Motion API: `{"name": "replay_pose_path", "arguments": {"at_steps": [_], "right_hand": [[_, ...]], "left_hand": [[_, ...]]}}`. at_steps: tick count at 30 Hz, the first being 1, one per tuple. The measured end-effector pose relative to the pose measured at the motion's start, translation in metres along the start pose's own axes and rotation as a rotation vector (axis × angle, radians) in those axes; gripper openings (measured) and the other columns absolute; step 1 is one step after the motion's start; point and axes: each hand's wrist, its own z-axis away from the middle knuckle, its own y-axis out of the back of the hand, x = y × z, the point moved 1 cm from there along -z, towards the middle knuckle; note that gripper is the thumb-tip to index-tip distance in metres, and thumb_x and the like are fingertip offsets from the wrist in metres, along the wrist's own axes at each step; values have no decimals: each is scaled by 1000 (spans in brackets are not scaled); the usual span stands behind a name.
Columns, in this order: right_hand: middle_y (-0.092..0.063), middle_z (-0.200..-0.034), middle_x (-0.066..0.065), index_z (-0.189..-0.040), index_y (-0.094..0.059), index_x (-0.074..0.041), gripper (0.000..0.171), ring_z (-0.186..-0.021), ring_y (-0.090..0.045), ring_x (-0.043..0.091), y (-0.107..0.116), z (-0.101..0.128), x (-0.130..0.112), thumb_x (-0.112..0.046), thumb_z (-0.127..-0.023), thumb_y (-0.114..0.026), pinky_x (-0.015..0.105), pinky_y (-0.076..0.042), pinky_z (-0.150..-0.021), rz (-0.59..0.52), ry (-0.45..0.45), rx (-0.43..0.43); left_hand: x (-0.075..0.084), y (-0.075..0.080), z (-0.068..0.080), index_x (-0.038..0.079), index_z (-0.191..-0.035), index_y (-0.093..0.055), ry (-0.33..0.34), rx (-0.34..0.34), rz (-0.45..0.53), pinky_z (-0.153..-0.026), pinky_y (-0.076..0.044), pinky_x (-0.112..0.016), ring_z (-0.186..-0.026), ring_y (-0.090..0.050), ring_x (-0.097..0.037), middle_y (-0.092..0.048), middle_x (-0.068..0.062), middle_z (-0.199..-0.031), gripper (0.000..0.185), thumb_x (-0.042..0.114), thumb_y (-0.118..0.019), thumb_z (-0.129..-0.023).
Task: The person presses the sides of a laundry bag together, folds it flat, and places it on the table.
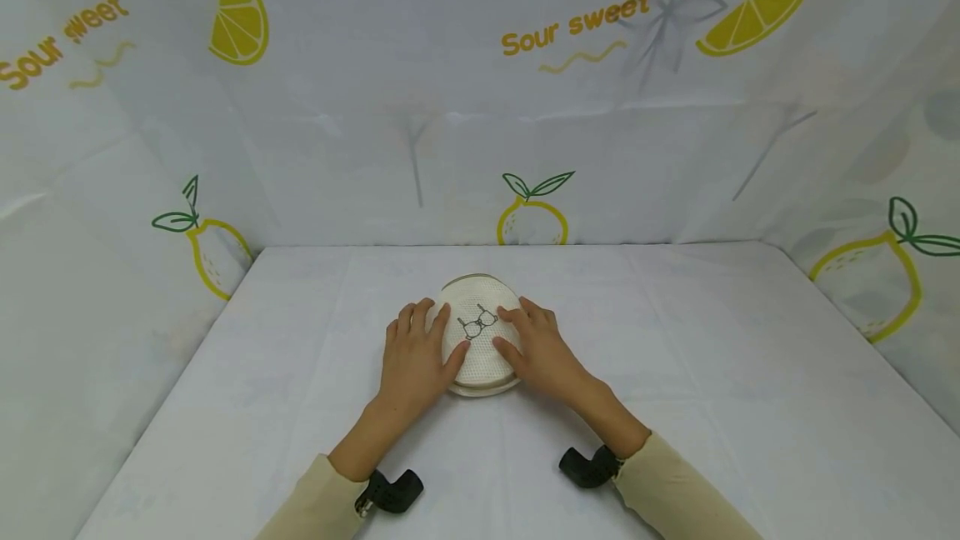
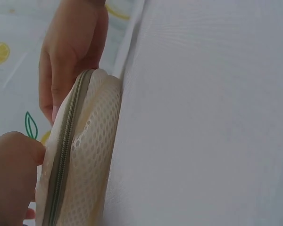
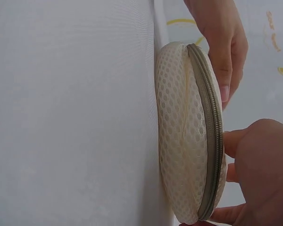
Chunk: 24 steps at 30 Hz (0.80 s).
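Pouch (image 1: 482,357): round, pale mesh, flat on the desk (image 1: 675,407), printed face up, dead ahead of the wearer at 12 o'clock. Line print (image 1: 477,323) sits mid-face.

Hands: left hand (image 1: 416,357) on the pouch's 9 o'clock side, right hand (image 1: 543,352) on its 3 o'clock side. Both have fingers spread and slightly bent, thumbs over the top face. They rest on it; no wrap, no pinch. Thumbs well inside the edge, a gap between them.

Zip (image 3: 216,132) runs round the edge. Teeth look meshed along the stretch the wrist views show. Puller not visible, so can't tell which clock position it's at. Side wall is creased; contents can't be seen.

Risks, my read:
- Slip: nothing clamps the pouch. Uneven push from 9 or 3 would skid or spin it on the smooth cloth.
- Squash: soft wall, already creased. Pressing hard from both sides would buckle it and kink the zip line.
- Zip: pulling without one hand bracing would drag the whole pouch. Loose mesh by the teeth could snag.
- Sight: fingers cover the 9 and 3 o'clock edges from above, so a puller there gets missed.
- Wrist mounts (image 1: 397,492), at 7 and between 4 and 5, could knock each other if the wrists cross.
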Motion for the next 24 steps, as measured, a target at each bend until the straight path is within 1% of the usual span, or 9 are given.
{"name": "replay_pose_path", "arguments": {"at_steps": [2, 4, 6, 9, 12, 16, 20, 24], "right_hand": [[-32, -143, 32, -135, -51, -3, 46, -126, -34, 47, -1, 0, 0, -26, -96, -59, 58, -38, -97, 44, 28, 8], [-33, -143, 30, -135, -51, -4, 45, -126, -36, 46, -2, -1, 0, -26, -97, -58, 58, -39, -96, 118, 69, 23], [-34, -143, 29, -135, -51, -2, 45, -128, -36, 44, -4, -1, 1, -26, -97, -57, 56, -40, -96, 195, 118, 40], [-34, -145, 26, -137, -46, 3, 48, -133, -34, 40, -7, -2, 1, -24, -98, -55, 52, -38, -101, 272, 183, 59], [-34, -147, 25, -141, -40, 5, 52, -136, -30, 39, -9, -2, 1, -21, -98, -53, 49, -32, -106, 287, 214, 73], [-32, -148, 26, -143, -36, 6, 54, -137, -28, 40, -12, -1, 0, -22, -99, -51, 48, -28, -108, 315, 230, 76], [-30, -147, 29, -143, -35, 7, 55, -137, -25, 43, -15, 0, -1, -24, -100, -48, 48, -24, -110, 351, 263, 70], [-27, -148, 30, -144, -33, 7, 54, -138, -22, 42, -17, 0, 0, -24, -101, -46, 48, -22, -111, 336, 277, 62]], "left_hand": [[0, -1, -1, -3, -129, -56, -45, 13, 54, -103, -32, -53, -127, -39, -39, -48, -22, -132, 54, 35, -63, -91], [1, -3, -1, -6, -131, -52, -92, 9, 128, -108, -27, -52, -131, -36, -39, -46, -23, -136, 52, 27, -62, -92], [1, -5, -1, -9, -134, -47, -130, -11, 190, -109, -24, -52, -135, -32, -39, -42, -24, -140, 51, 21, -60, -94], [0, -9, -1, -11, -138, -40, -159, -56, 234, -110, -22, -50, -138, -27, -39, -34, -25, -146, 52, 18, -55, -97], [0, -11, 0, -11, -141, -35, -156, -92, 231, -111, -19, -50, -140, -22, -39, -29, -25, -150, 57, 23, -52, -99], [-1, -14, 1, -10, -144, -30, -142, -125, 229, -112, -17, -50, -141, -19, -38, -25, -24, -152, 63, 30, -50, -100], [-1, -16, 2, -11, -144, -29, -144, -127, 225, -112, -18, -51, -140, -20, -39, -24, -26, -151, 65, 31, -50, -99], [-1, -17, 2, -12, -144, -29, -157, -131, 211, -111, -18, -52, -139, -21, -40, -25, -27, -150, 65, 31, -50, -99]]}}
